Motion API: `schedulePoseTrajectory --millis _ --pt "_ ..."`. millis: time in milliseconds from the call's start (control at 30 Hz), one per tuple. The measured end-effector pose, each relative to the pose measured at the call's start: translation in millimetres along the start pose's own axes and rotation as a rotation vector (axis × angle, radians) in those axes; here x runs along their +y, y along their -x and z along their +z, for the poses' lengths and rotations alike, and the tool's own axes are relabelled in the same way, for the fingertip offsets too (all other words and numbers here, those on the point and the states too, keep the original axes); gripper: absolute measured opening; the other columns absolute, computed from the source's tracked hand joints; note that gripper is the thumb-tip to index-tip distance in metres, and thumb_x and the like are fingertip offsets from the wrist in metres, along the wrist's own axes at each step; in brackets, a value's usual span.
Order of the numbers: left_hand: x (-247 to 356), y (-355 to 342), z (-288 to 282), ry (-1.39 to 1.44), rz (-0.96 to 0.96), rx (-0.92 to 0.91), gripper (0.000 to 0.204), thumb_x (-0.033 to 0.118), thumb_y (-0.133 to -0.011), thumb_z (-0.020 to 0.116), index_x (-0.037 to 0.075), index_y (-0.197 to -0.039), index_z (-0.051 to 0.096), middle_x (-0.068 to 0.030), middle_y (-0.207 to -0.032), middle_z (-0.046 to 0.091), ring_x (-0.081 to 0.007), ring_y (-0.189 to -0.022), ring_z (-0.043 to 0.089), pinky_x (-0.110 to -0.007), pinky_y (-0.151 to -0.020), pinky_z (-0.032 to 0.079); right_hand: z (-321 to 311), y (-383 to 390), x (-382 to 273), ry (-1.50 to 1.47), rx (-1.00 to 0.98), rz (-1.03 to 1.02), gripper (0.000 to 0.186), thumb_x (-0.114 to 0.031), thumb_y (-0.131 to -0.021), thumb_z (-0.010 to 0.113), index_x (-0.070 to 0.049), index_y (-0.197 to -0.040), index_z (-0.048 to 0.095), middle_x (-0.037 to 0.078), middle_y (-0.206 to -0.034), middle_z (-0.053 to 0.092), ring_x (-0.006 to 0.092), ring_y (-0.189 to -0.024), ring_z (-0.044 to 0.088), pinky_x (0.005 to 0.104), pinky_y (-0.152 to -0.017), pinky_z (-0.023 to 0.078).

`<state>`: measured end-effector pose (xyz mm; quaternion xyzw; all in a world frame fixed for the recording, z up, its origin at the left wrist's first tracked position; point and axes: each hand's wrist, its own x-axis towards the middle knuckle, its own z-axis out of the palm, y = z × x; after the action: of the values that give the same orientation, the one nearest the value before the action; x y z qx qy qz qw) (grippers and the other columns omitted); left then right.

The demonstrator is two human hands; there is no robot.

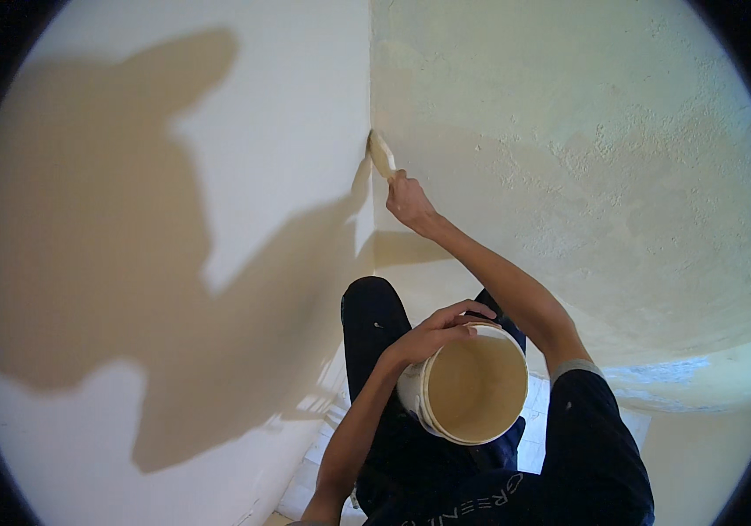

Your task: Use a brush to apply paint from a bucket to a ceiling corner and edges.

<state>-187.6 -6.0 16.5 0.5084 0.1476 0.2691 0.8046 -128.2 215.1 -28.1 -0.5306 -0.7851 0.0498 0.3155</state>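
Your R hand clasps brush at wall corner, L hand half-curled, holding bucket by rim, prob for steadiness

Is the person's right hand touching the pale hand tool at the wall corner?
Touching. The head view shows it: the right hand's fingers are closed around the lower end of the pale hand tool.

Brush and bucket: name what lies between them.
In the head view, the right hand gripping the brush, a stretch of wall, then the left hand at the bucket's rim.
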Motion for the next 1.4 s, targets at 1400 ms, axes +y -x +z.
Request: schedulePoseTrajectory --millis 1400 --pt "6.1 15.7 10.7 0.003 0.046 0.053 0.037 0.015 -0.092 0.056 0.006 -0.127 0.052 -0.0109 -0.123 0.061 -0.0179 -0.114 0.057 -0.033 -0.099 0.043 -57.4 76.7 35.2 -0.209 -0.566 0.249 0.030 -0.021 -0.088 0.056 0.008 -0.093 0.058 0.022 -0.083 0.066 0.0302 -0.080 0.066 0.0384 -0.071 0.051"
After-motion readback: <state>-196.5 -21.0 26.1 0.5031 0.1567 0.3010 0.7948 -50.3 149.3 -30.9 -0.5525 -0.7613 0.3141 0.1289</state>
